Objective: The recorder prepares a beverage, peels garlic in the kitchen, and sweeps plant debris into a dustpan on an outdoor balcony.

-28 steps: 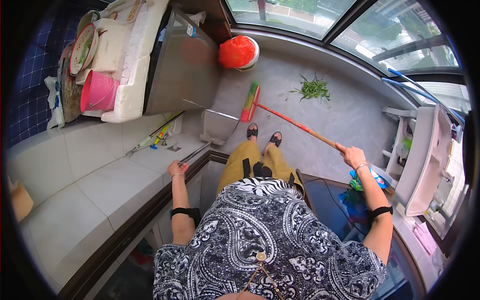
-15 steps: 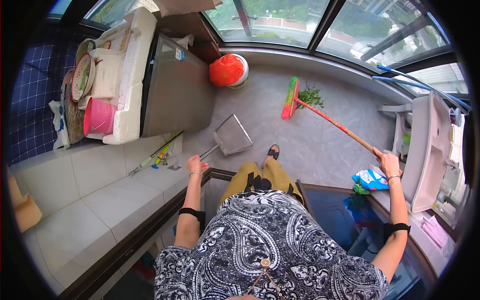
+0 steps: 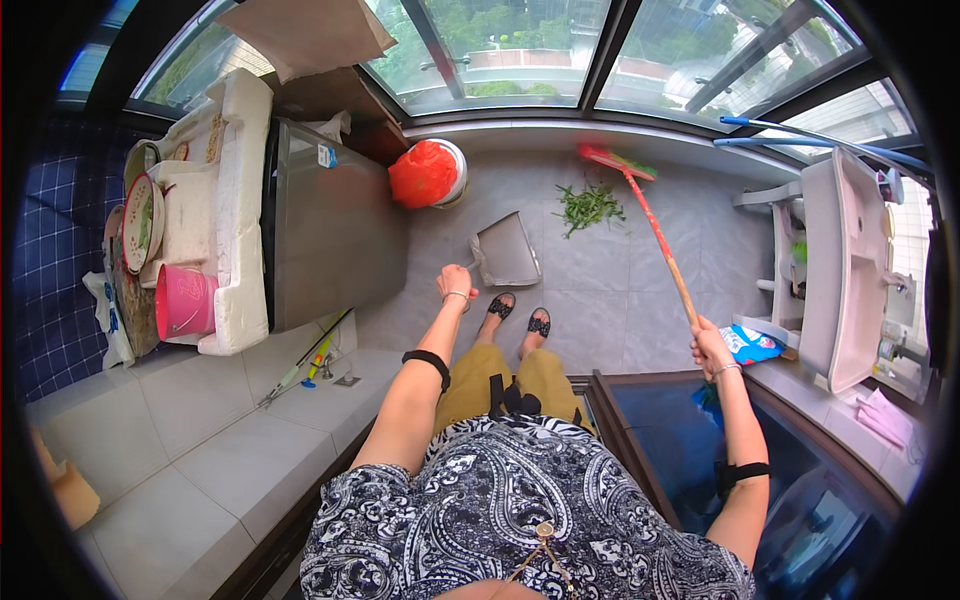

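My left hand [image 3: 455, 284] is closed round the handle of a grey dustpan [image 3: 507, 252], whose pan rests at the floor just ahead of my feet. In my right hand [image 3: 711, 347] is the long orange-red handle of a broom [image 3: 655, 220]. The broom's red and green head reaches the far floor near the wall below the windows. A small heap of green leaves [image 3: 590, 207] lies on the grey tiles, on the near side of the broom head and to the right of the dustpan, touching neither clearly.
A white bucket [image 3: 458, 180] with a red bag stands by the grey cabinet [image 3: 340, 225] at left. Foam trays holding a pink pail [image 3: 186, 302] and bowls sit beyond. At right are a sink [image 3: 845, 270], a blue packet [image 3: 752, 345] and blue poles [image 3: 800, 142].
My left hand has moved the dustpan right and forward. The broom head has swung past the leaves to their far side, and my right hand has come inward. Both feet now show.
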Motion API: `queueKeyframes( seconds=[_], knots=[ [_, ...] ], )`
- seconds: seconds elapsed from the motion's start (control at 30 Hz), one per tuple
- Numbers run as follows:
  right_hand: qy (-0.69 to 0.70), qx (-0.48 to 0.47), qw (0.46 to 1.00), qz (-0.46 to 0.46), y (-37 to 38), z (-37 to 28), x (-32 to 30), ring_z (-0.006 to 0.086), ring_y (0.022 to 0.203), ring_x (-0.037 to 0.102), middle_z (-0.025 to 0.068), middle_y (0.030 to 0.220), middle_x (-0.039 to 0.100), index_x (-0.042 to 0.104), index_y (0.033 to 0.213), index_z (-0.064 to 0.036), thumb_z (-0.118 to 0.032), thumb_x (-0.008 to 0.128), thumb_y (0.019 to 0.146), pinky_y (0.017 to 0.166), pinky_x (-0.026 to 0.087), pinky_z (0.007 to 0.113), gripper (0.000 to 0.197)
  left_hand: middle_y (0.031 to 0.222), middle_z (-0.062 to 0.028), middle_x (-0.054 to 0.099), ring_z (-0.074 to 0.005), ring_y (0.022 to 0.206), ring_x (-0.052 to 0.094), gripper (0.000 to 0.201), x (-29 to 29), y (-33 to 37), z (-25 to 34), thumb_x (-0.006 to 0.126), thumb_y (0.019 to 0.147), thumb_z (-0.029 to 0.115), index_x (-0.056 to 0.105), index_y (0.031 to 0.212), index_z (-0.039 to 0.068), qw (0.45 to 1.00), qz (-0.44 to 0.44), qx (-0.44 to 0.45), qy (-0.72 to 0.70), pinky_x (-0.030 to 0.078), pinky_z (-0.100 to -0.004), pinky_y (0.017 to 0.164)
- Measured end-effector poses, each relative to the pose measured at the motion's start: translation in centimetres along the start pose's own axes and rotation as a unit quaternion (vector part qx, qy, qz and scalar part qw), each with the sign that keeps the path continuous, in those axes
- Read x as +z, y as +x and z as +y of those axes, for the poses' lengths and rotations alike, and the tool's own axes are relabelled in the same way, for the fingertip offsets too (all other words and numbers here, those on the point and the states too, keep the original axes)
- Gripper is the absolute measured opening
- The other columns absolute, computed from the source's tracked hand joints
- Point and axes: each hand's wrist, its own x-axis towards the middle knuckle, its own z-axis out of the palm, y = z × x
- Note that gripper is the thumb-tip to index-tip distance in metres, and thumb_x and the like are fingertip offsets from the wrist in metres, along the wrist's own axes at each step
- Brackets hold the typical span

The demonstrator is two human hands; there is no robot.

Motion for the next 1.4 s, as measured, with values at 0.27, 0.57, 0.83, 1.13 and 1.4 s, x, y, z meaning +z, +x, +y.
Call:
queueKeyframes(
  seconds=[0.27,0.57,0.83,1.13,1.4],
  knots=[
    [0.203,-0.01,0.976,-0.073,-0.4,4.4,18.5,0.0132,0.04,0.039,0.0027,0.058,0.041,0.0,0.136,-0.0339,0.002,0.041,0.079,0.034,0.037,0.028,0.079,0.067,-0.0183,0.061,-0.0253,0.049,0.062,0.024,6.2,1.3,6.1,0.041,0.08,0.009,0.057,0.083,-0.01,0.997,-0.058,-0.043,-0.014,0.05,-0.033,0.038],
    [0.031,0.019,0.995,-0.095,-14.3,11.3,20.1,0.009,0.038,0.039,0.0006,0.053,0.041,0.01,0.138,-0.0306,0.003,0.046,0.077,0.033,0.034,0.024,0.078,0.106,-0.0266,0.044,-0.0359,0.062,0.061,0.038,10.6,6.2,8.7,0.036,0.08,0.006,0.033,0.116,-0.006,0.941,-0.138,-0.182,-0.249,0.053,-0.0471,0.049],
    [0.19,0.046,0.978,-0.075,-20.9,11.4,15.7,0.0079,0.039,0.041,0.001,0.056,0.044,0.01,0.138,-0.0221,0.002,0.05,0.078,0.032,0.035,0.023,0.076,0.094,-0.0181,0.045,-0.0316,0.074,0.058,0.027,11.6,8.9,7.8,0.039,0.077,-0.001,0.034,0.103,-0.004,0.842,-0.181,-0.355,-0.363,0.054,-0.048,0.062],
    [0.253,0.03,0.967,0.008,-7.7,9.0,15.9,0.0087,0.039,0.038,0.0005,0.057,0.04,0.005,0.139,-0.0243,0.001,0.041,0.078,0.033,0.034,0.024,0.075,0.071,-0.0159,0.053,-0.0057,0.035,0.034,0.009,11.9,7.7,6.7,0.039,0.079,0.004,0.044,0.079,-0.004,0.815,-0.182,-0.463,-0.299,0.023,-0.0159,0.027],
    [-0.037,-0.151,0.987,-0.037,-17.2,19.2,23.4,0.0256,0.088,0.058,0.0218,0.103,0.056,0.016,0.138,-0.0154,-0.006,0.049,0.072,0.078,0.043,0.027,0.074,0.07,-0.0156,0.052,-0.009,0.039,0.036,0.008,13.1,9.2,5.3,0.04,0.074,-0.002,0.044,0.08,-0.004,0.807,-0.18,-0.469,-0.31,0.021,-0.0161,0.03]
  ],
)
